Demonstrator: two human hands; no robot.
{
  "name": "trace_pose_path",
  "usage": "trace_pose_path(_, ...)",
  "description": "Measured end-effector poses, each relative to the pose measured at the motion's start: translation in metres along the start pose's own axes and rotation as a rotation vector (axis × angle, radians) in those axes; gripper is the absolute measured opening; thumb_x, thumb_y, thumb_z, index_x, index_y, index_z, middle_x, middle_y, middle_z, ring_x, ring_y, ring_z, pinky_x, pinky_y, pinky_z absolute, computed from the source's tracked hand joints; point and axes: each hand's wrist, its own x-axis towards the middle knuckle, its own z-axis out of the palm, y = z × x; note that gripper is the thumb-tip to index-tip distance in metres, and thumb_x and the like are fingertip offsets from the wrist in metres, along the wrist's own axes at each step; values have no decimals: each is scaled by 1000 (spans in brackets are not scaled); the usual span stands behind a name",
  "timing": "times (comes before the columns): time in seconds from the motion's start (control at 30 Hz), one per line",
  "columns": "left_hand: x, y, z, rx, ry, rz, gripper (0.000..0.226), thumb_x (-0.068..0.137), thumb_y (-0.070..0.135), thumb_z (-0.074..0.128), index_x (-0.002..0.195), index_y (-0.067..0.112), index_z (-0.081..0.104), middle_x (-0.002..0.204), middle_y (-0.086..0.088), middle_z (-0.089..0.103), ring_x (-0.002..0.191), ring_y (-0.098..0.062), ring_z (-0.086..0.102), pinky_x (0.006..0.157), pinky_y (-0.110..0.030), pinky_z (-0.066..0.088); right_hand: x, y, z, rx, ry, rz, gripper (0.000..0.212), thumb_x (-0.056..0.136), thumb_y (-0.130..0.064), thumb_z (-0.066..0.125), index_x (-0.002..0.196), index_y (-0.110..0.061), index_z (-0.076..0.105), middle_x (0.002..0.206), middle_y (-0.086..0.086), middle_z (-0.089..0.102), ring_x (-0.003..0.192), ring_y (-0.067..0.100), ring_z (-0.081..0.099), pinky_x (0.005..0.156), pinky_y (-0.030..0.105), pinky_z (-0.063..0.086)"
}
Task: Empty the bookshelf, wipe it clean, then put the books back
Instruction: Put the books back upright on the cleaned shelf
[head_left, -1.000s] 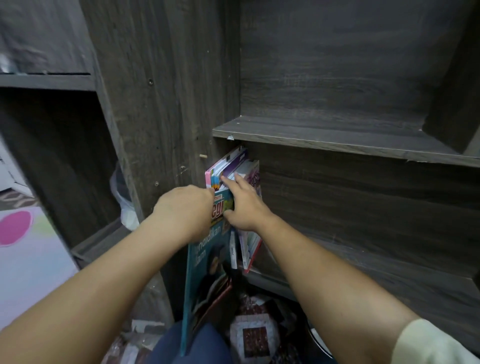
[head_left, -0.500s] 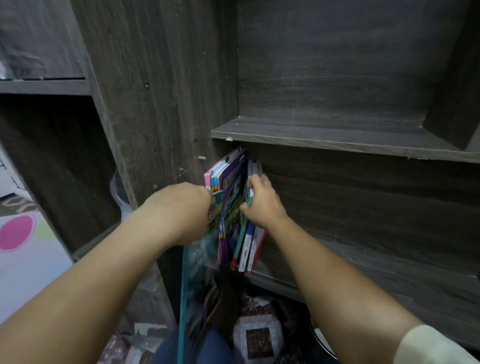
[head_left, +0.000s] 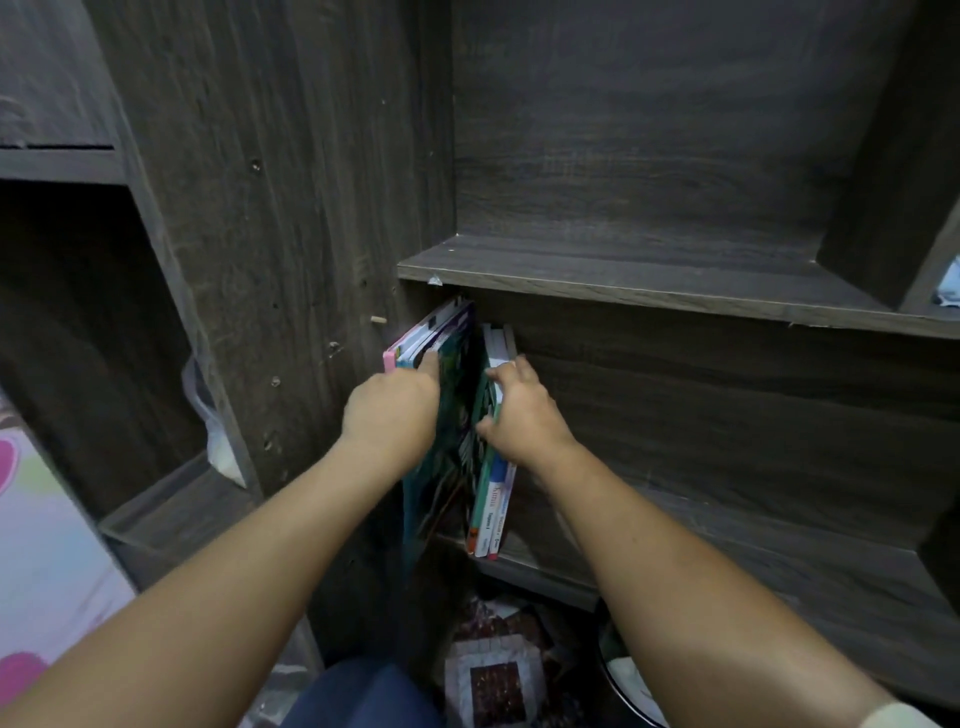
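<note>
A dark wood bookshelf (head_left: 649, 291) fills the view. In its lower compartment, several books stand upright against the left wall. My left hand (head_left: 392, 413) grips a large teal book (head_left: 434, 499) that stands partly inside the compartment, between a pink-edged group of books (head_left: 426, 338) and a thin group to the right. My right hand (head_left: 522, 415) is closed on the thin books (head_left: 491, 499), holding them apart to the right. The upper shelf board is bare.
A clear plastic bag (head_left: 213, 415) hangs in the left compartment. A patterned mat (head_left: 47, 561) lies on the floor at left. Below the shelf lie a patterned cloth (head_left: 493, 675) and a round dark container (head_left: 623, 680).
The teal book has gone from hanging outside the shelf to standing in the gap. My right hand shifted right, parting the thin books from the left group.
</note>
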Motion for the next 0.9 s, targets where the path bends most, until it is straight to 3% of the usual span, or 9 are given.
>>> trace_pose_path(0.13,-2,2,37,-223,-3,-11,62,99,33,47,152,19,17,128,-11,53,101,-33,62,78,-43,51,0,3,-4,17,-52,-20,69,83,-17,70,144,-21,38,162,9,5,140,30,34,105,30,36)
trace_pose_path(0.2,-4,-2,38,-344,-17,-7,81,89,46,61,151,20,16,134,-10,45,109,-31,58,84,-42,51,2,4,-5,22,-72,-34,70,83,-18,70,145,-20,37,162,10,4,141,30,33,107,31,35)
trace_pose_path(0.27,-7,-8,32,-315,-54,4,99,73,49,77,148,20,19,134,-8,40,117,-28,51,89,-40,48,3,4,-4,25,-89,-42,72,84,-19,71,146,-20,35,162,10,3,141,30,32,108,31,34)
trace_pose_path(0.37,-10,-12,25,-170,-42,75,93,67,38,84,141,18,32,128,-4,40,118,-24,46,89,-38,49,7,1,-3,23,-139,-45,81,79,-20,76,147,-22,32,162,9,0,142,29,31,109,31,34)
trace_pose_path(0.43,-11,-13,27,-135,-6,108,89,66,35,84,140,16,37,124,-3,44,116,-22,47,86,-36,49,11,-2,-2,37,-205,-76,92,73,-22,80,149,-22,28,162,8,0,145,27,25,112,32,33)
trace_pose_path(0.5,-9,-17,31,-52,60,145,94,53,37,90,134,11,50,112,-6,52,104,-25,53,74,-36,52,14,-4,0,76,-242,-118,105,69,-22,81,153,-23,18,162,8,2,148,24,17,116,33,27)
trace_pose_path(0.6,-1,-22,39,2,187,152,87,23,36,95,100,6,68,86,-8,57,80,-27,58,50,-31,47,13,1,6,186,-175,-118,118,65,-22,80,155,-28,4,162,8,11,147,20,21,118,34,27)
trace_pose_path(0.73,10,-18,44,44,222,165,70,33,39,92,90,9,64,87,-7,55,84,-25,55,49,-31,43,6,17,13,150,-287,-24,122,68,-27,81,156,-22,-4,159,3,25,141,17,33,116,34,30)
trace_pose_path(0.9,6,-12,49,-48,245,99,74,34,44,93,88,9,56,83,-7,51,73,-22,52,49,-31,43,-6,24,15,11,-436,58,103,78,-22,79,155,-21,10,150,7,40,132,23,45,108,34,40)
